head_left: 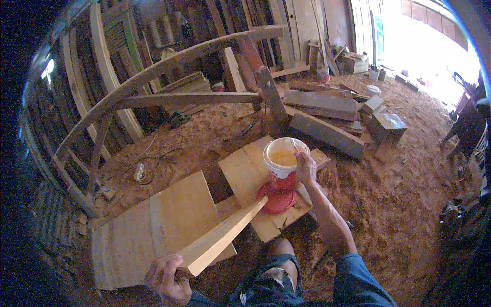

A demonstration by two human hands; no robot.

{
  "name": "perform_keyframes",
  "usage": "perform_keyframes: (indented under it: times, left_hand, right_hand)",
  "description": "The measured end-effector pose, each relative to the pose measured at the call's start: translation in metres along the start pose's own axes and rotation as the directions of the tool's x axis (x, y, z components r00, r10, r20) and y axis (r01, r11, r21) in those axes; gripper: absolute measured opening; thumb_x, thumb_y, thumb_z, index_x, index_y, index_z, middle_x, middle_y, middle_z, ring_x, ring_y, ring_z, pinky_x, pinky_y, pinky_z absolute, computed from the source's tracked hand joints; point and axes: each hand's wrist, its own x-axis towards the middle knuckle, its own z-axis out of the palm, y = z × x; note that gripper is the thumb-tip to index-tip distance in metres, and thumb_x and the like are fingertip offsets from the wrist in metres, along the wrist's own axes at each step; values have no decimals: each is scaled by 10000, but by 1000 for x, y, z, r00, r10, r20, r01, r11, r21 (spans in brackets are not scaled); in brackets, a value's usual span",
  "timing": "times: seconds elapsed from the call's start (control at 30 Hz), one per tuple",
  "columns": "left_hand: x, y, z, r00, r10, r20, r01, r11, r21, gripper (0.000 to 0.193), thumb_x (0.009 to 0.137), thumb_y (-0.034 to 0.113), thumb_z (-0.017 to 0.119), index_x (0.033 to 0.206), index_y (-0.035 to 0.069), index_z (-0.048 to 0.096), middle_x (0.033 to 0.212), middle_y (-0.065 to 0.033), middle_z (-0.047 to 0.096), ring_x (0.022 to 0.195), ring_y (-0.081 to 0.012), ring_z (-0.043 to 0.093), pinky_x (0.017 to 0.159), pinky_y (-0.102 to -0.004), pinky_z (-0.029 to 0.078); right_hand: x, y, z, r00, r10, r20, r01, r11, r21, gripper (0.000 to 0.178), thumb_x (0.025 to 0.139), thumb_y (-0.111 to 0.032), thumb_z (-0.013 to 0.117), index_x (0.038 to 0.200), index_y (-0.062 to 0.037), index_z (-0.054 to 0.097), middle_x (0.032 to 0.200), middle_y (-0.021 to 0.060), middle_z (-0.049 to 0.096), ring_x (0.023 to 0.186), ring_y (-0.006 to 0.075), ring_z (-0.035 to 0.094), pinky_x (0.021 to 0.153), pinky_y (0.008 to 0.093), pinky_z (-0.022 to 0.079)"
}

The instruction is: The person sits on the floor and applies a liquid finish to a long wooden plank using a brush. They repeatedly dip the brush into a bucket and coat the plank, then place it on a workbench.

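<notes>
My left hand (pixel 169 279), at the lower left, is closed round the near end of a pale wooden board (pixel 222 238). The board slants away from me, and its far end reaches the red lid (pixel 279 199). A white and red bucket (pixel 282 162) stands by that lid, with a yellowish substance (pixel 283 157) inside. At the bucket's right rim, my right hand (pixel 306 168) has its fingers closed on a thin light handle (pixel 295 146) that dips into the bucket. What is on the handle's lower end is hidden.
Flat panels (pixel 153 225) lie left of the board, and a wooden platform (pixel 245 163) is under the bucket. Ahead stand a curved wooden frame (pixel 189 56) and heavy timber beams (pixel 327 133). A cable with a white socket (pixel 139 172) lies on the sawdust-covered floor.
</notes>
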Motion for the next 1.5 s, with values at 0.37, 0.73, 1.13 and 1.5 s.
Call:
perform_keyframes:
  times: [0.37,0.73,1.13,1.5]
  left_hand:
    - [-42,1,-2,969,-244,-32,234,956,-177,498,898,418,632,1142,-15,600,1009,-170,661,851,-291,662,776,-407,532]
    - [-19,22,-13,990,-127,-66,123,991,-61,367,902,296,697,1082,-20,643,1004,-172,697,882,-301,693,730,-365,577]
    - [-17,25,-15,992,-105,-64,102,993,-57,415,871,356,744,1050,-11,668,971,-136,705,845,-265,688,699,-353,561]
    - [-20,23,-9,988,-87,-125,63,981,-185,458,885,410,722,1057,-11,668,984,-152,702,874,-290,685,754,-372,557]
  right_hand:
    - [-203,-79,27,951,230,207,-302,830,468,148,1010,-100,538,1145,-65,489,810,-8,510,724,72,460,636,227,391]
    - [-263,-169,-15,951,115,288,-141,987,72,141,978,-160,561,1055,-43,547,739,198,646,677,430,643,577,458,499]
    - [-226,-114,18,970,169,174,-201,962,183,153,985,-177,599,966,-26,610,704,114,628,636,189,607,597,349,475]
    - [-275,-201,-22,986,36,163,-88,940,328,196,929,20,573,1121,-10,600,854,162,641,705,272,637,608,356,498]
